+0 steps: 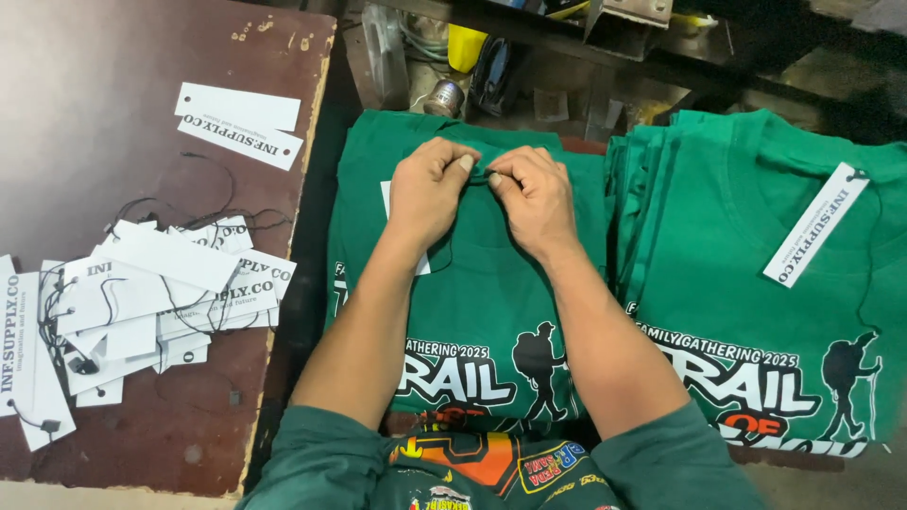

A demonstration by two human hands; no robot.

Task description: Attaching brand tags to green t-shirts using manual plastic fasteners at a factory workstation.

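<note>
Both my hands meet at the collar (484, 172) of the middle shirt (472, 283), which tops a green stack in front of me. Left hand (430, 194) has thumb and fingers pressed together, pinching the collar fabric; right hand (531, 196) pinches the same edge just beside it, fingertips nearly touching. Probably bunching the neckline to hold it steady for fine work there.

A white tag (389, 222) peeks out under my left wrist, on the shirt's chest, close at hand. Right of the shirt, a second green stack (756, 283) carries a tag (814, 225) strung at its collar. Left of the shirt, a brown board (113, 94) holds a loose pile of tags (142, 293) with black strings, within reach. Beyond the collar: cluttered shelf, metal spool (444, 97).
</note>
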